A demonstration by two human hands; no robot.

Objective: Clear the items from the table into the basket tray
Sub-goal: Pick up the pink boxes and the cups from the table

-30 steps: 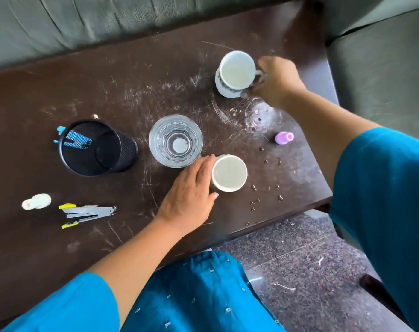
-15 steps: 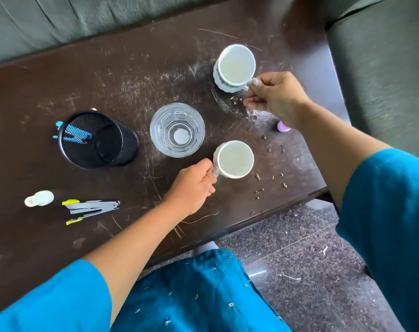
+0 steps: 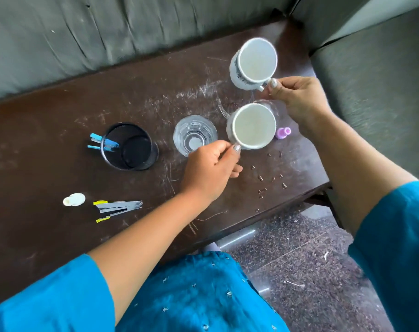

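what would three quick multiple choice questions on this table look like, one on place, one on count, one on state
1. Where is the clear glass?
A. between the mesh pen holder and the nearer cup
B. behind the stapler
C. on the floor

2. How many white cups are being held?
A. one
B. two
C. three

3. What is the left hand doing?
A. lying flat on the table
B. gripping a cup's handle
C. holding the stapler

Answers:
1 A: the glass stands on the table, with the black mesh pen holder on one side and the nearer cup on the other.
2 B: the left hand holds the nearer cup, and the right hand holds the farther cup.
3 B: its fingers pinch the nearer cup's handle; the stapler lies untouched.
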